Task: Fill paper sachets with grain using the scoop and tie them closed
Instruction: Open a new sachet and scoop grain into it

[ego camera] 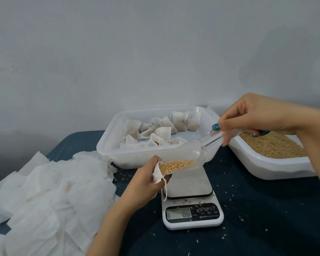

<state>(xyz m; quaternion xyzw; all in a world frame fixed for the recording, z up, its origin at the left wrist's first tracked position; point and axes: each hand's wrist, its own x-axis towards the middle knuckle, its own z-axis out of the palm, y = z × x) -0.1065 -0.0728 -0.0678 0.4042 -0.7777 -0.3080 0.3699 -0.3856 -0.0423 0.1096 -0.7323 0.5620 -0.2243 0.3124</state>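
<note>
Head view, only angle I've got. The left hand (146, 180) is curled round an open paper sachet (157, 175) and holds it just above the kitchen scale (188, 185), which reads 0.0. The right hand (257, 117) pinches the handle of the clear plastic scoop (192, 154). The scoop is tilted down, with its lip tucked into the sachet mouth and a load of grain (175, 165) sitting at the front.

What I'd worry about: the scoop lip looks about as wide as the sachet mouth, so a fast tip would probably send grain over the edge onto the scale and the desk (266, 209). There are already loose grains scattered around both. Strays landing on the scale could throw off the next weighing too.

The paper looks thin and floppy, so if the grip shifts, the mouth could fold shut mid-pour. The drawstring (165, 190) hangs loose under the hand and could snag. Overfilling would likely leave too little neck to tie.
</note>
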